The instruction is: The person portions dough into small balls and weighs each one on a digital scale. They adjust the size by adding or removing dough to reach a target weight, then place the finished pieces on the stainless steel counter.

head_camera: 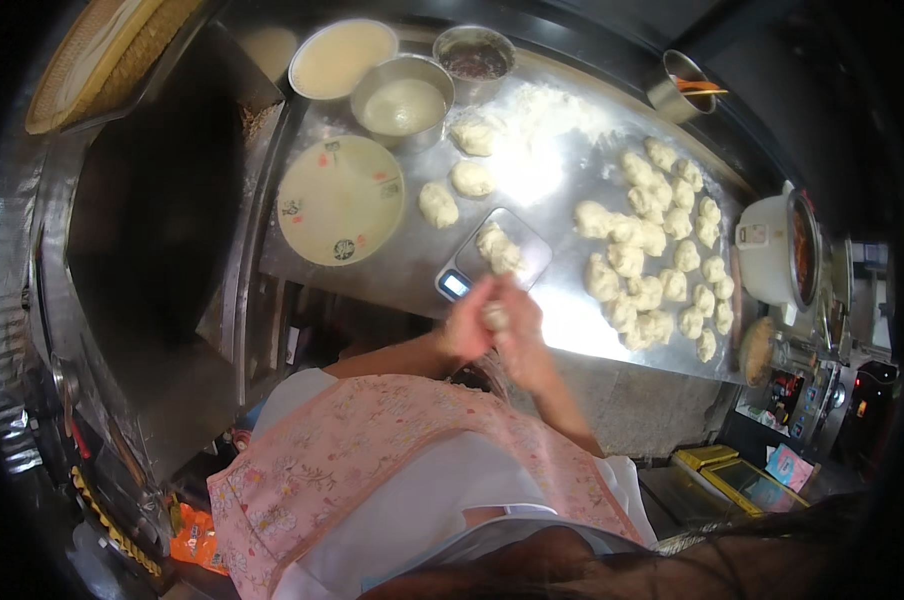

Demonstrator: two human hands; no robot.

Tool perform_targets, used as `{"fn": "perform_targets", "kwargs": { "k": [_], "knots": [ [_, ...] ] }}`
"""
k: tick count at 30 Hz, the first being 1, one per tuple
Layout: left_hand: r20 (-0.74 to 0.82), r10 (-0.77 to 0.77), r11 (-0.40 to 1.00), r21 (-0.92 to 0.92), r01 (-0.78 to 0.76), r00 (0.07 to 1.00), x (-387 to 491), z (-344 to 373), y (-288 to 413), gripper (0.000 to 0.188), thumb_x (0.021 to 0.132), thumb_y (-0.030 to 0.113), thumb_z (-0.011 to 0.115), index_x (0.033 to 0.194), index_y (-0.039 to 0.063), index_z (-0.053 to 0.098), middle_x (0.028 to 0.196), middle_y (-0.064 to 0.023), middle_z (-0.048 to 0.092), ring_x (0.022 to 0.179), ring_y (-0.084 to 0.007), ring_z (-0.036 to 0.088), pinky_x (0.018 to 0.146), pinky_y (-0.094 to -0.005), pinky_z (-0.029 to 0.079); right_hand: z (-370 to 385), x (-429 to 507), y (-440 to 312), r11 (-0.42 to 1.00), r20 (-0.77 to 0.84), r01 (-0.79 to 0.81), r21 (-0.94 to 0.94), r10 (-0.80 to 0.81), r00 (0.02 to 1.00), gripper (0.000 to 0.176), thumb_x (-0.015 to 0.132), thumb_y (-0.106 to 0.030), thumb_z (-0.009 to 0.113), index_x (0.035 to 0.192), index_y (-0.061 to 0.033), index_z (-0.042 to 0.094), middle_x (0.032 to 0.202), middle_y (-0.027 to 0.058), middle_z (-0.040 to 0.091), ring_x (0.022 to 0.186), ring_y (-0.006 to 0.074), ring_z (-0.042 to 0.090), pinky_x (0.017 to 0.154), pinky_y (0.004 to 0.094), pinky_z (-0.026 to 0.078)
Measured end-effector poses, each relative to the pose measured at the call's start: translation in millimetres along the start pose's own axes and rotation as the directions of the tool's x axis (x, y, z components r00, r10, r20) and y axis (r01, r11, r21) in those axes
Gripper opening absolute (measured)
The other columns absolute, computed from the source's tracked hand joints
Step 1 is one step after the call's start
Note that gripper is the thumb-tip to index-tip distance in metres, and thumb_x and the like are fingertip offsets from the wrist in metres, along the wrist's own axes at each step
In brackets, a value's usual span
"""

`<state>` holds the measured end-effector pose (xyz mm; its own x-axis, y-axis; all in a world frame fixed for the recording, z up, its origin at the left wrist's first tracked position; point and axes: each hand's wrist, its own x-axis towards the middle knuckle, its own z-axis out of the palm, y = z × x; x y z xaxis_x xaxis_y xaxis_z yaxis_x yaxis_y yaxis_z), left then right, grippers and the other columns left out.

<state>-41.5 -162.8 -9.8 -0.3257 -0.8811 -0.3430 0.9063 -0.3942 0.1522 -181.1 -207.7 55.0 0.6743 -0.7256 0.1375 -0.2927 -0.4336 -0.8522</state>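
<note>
My left hand [468, 324] and my right hand [521, 330] are brought together at the table's near edge, both slightly blurred. Between them shows a small piece of dough [495, 316], gripped by the fingers. Just beyond my fingertips a lump of dough [499, 248] lies over the platform of a digital kitchen scale [539, 253], whose display is lit. Whether this lump joins the piece in my hands cannot be told. Left of the scale sit three rounded dough pieces, the nearest [438, 205] beside a large round plate [341, 201] with printed marks.
Many dough lumps [626, 259] cover the right side of the metal table [422, 289]. Loose flour [553, 112] is spread at the back. Two metal pots, one with pale contents [403, 107] and one dark [476, 60], stand near a pale-filled basin [344, 58]. A white cooker [768, 251] borders the right end.
</note>
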Motion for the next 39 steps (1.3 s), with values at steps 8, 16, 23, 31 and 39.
{"fn": "perform_targets", "kwargs": {
  "k": [8, 16, 23, 31, 39],
  "knots": [
    [-0.211, 0.453, 0.613, 0.779, -0.13, 0.866, 11.1, -49.3, 60.1, 0.027, 0.091, 0.013, 0.062, 0.115, 0.001, 0.058, 0.091, -0.0101, 0.065, 0.073, -0.0138, 0.061, 0.064, -0.0277, 0.049, 12.4, 75.5, 58.5, 0.839, -0.05, 0.096, -0.535, -0.144, 0.988, 0.035, 0.089, -0.022, 0.057, 0.118, -0.003, 0.06, 0.123, 0.0181, 0.059, 0.119, 0.0341, 0.052, 0.097, 0.047, 0.035],
    [-0.365, 0.341, 0.54, 0.83, 0.137, 0.866, 26.3, -49.2, 63.0, 0.04, 0.096, 0.038, 0.053, 0.115, 0.002, 0.057, 0.084, -0.0113, 0.065, 0.068, -0.0147, 0.061, 0.061, -0.0281, 0.049, 11.4, 130.4, 104.3, 0.319, -0.155, -0.113, 0.941, 0.703, 0.695, 0.036, 0.096, -0.034, 0.05, 0.11, -0.0036, 0.063, 0.086, 0.0053, 0.063, 0.075, 0.0215, 0.059, 0.069, 0.0339, 0.049],
    [-0.16, 0.014, 0.976, 0.218, 0.022, 0.987, 22.3, -9.3, 57.6, 0.042, 0.099, 0.045, 0.046, 0.118, 0.008, 0.056, 0.079, -0.0075, 0.064, 0.054, -0.0171, 0.059, 0.047, -0.03, 0.05, 0.1, 83.9, 55.2, 0.977, -0.013, 0.213, 0.011, -0.213, 0.977, 0.055, 0.099, -0.05, 0.034, 0.125, -0.0075, 0.059, 0.128, 0.0089, 0.06, 0.123, 0.0231, 0.051, 0.094, 0.0361, 0.043],
    [0.037, 0.267, 0.672, 0.71, -0.214, 0.963, 27.3, 34.6, 64.7, 0.065, 0.089, 0.006, 0.062, 0.146, 0.011, 0.031, 0.12, -0.0098, 0.054, 0.066, -0.0114, 0.06, 0.057, -0.0252, 0.051, -16.0, 80.0, 50.6, 0.807, -0.117, -0.376, 0.455, 0.473, 0.873, 0.053, 0.096, -0.031, 0.054, 0.138, -0.0015, 0.043, 0.143, 0.0152, 0.042, 0.13, 0.025, 0.041, 0.1, 0.0381, 0.039],
    [-0.247, 0.322, 0.946, 0.109, -0.304, 0.914, 6.9, 26.9, 77.3, 0.051, 0.094, 0.032, 0.052, 0.14, 0.01, 0.045, 0.131, -0.0282, 0.052, 0.067, -0.0171, 0.063, 0.059, -0.0314, 0.053, -27.2, 143.5, 111.9, 0.952, -0.46, -0.272, -0.143, 0.179, 0.869, 0.046, 0.092, -0.035, 0.061, 0.122, -0.0008, 0.057, 0.117, 0.0194, 0.063, 0.106, 0.0299, 0.061, 0.091, 0.041, 0.045]
  ]
}}
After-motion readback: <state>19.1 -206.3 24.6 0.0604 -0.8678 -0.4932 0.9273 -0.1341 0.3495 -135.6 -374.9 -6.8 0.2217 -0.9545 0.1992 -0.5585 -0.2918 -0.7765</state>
